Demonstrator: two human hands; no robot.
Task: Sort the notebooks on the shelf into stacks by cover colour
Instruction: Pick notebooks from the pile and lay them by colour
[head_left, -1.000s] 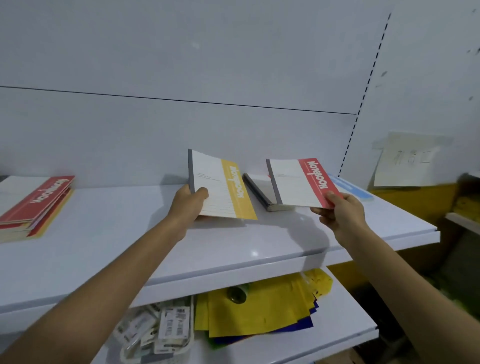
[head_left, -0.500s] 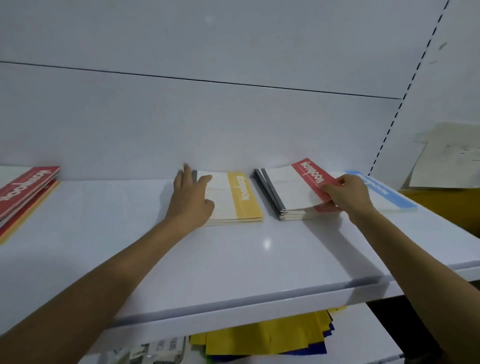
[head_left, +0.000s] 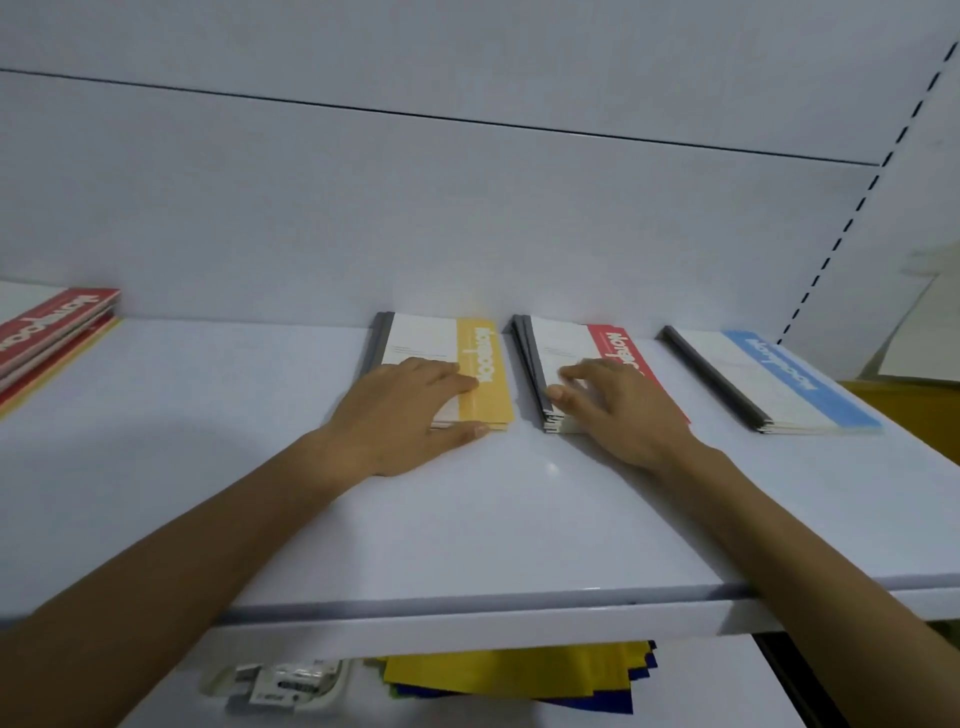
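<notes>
The left hand (head_left: 405, 410) is lying flat on the yellow notebook stack (head_left: 480, 358), fingers straight and close together across the cover, thumb running along the stack's near edge. The right hand (head_left: 618, 410) is resting on the red notebook stack (head_left: 621, 340), fingers loosely bent and slightly spread, thumb tip touching the dark spine side. Neither hand is pinching or lifting anything, and both seem to be squaring their stacks.

3 sorted stacks are sitting side by side on the white shelf (head_left: 519, 519) against the back wall: yellow, then red, then the blue notebook stack (head_left: 779, 384) further right. All are lying with the long axis running front to back and dark spines on the left.

A mixed pile (head_left: 47, 327), red cover on top with a yellow edge showing beneath, is waiting well apart at the far left. The left hand is nearer to it, so the next reach probably belongs to that hand, travelling sideways along the shelf.

Each coloured band is carrying the word "Notebook" in white, running lengthwise. It is readable on the yellow cover and the mixed pile's top cover, half-hidden on the red stack and blurred on the blue. Small print on the white halves is too fine to read.
</notes>
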